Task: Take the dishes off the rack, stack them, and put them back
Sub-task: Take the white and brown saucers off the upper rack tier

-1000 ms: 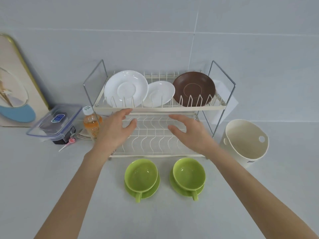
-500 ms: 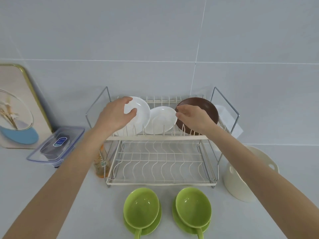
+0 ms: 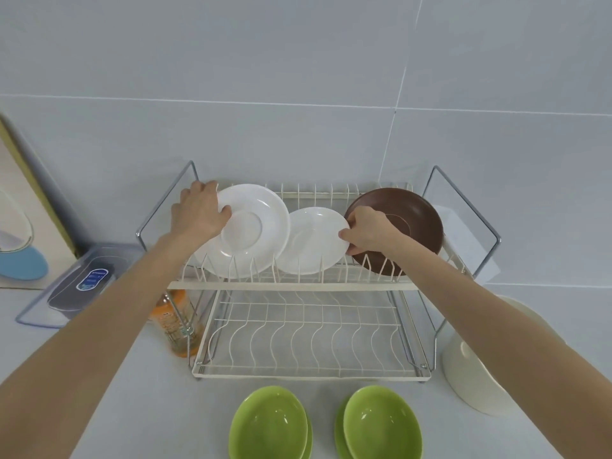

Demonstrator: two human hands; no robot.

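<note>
Head view: L hand (image 3: 198,212) grips left rim of big white plate (image 3: 246,231), which stands upright in rack (image 3: 291,286) top tier; R hand (image 3: 367,231) pinches right edge of small white plate (image 3: 313,240) next to it, w/ brown plate (image 3: 410,226) just behind the fingers, also upright on top tier. Lower tier bare; two green cups (image 3: 270,425) on saucers sit on counter (image 3: 149,409) in front of rack, cream tub (image 3: 477,372) at right, bottle (image 3: 174,321) and lidded box (image 3: 76,286) at left.

Two bare forearms in view, one from each lower corner. No sleeves, cuffs, watch, rings or gloves visible on either arm. Left hand (image 3: 198,212) and right hand (image 3: 369,231) both uncovered; nails short, unpainted where they can be made out.
</note>
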